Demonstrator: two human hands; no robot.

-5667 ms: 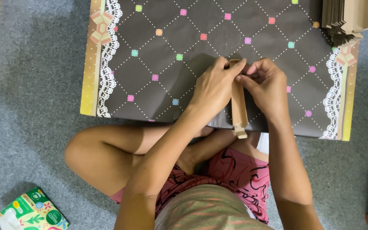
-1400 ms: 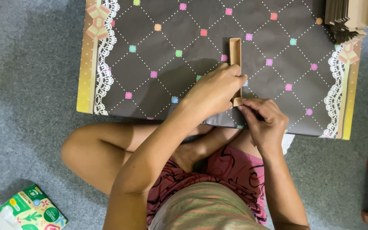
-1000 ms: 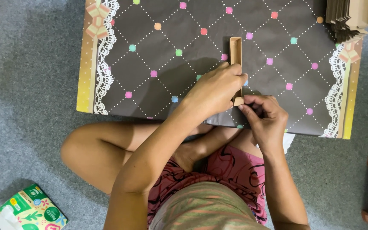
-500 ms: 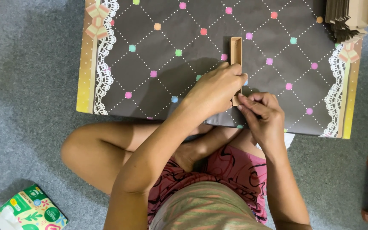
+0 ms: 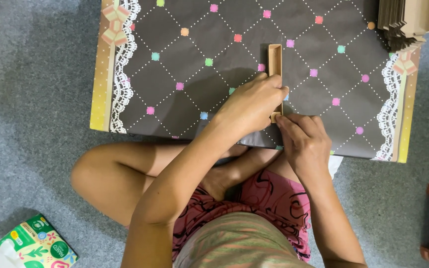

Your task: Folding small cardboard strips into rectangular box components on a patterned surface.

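Both hands, left hand [image 5: 251,101] and right hand [image 5: 301,139], clamped on narrow cardboard tray [image 5: 275,59], long axis pointing straight away

Cardboard strip's [image 5: 275,59] near end behind hands

Dark brown board [image 5: 214,59] with pastel dots, tan cardboard strip [image 5: 274,59], grey carpet [image 5: 35,164]

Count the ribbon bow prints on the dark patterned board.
2: one bow print at the top-left corner beside the lace border, another bow print near the top-right corner below the stacked cardboard pieces. None seem hidden.
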